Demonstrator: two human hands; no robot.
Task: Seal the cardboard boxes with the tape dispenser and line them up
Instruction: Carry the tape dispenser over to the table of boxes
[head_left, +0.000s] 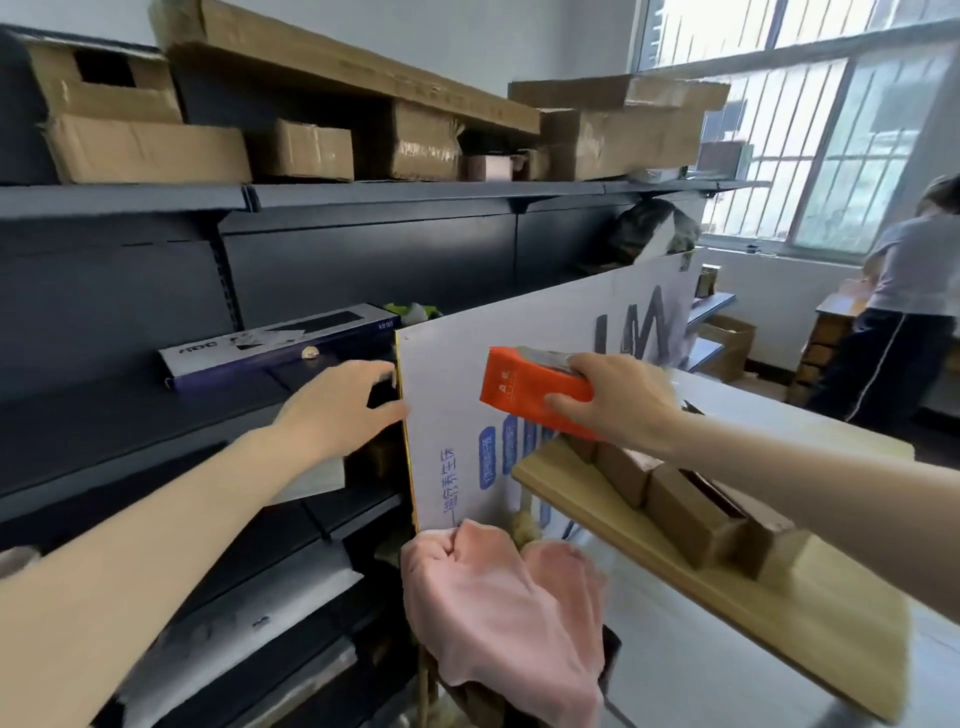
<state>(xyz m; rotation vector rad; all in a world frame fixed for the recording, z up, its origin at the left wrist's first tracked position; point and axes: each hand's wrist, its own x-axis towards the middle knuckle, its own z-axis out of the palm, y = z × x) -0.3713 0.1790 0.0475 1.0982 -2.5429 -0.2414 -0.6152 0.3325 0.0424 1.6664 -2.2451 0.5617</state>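
My right hand (618, 402) grips an orange tape dispenser (530, 387), held in the air in front of a large white printed board. Below it, a row of small brown cardboard boxes (691, 512) lies side by side on a light wooden board (810, 618) at the right. My left hand (345, 408) reaches toward the left edge of the white board (457, 374), fingers curled near a dark object behind that edge; whether it holds anything cannot be told.
Dark metal shelves (156, 415) fill the left, with large cardboard boxes (145, 148) on top and a blue keyboard box (280, 345) on a middle shelf. A pink cloth (498, 603) hangs at the bottom centre. Another person (898, 306) stands at the far right by the window.
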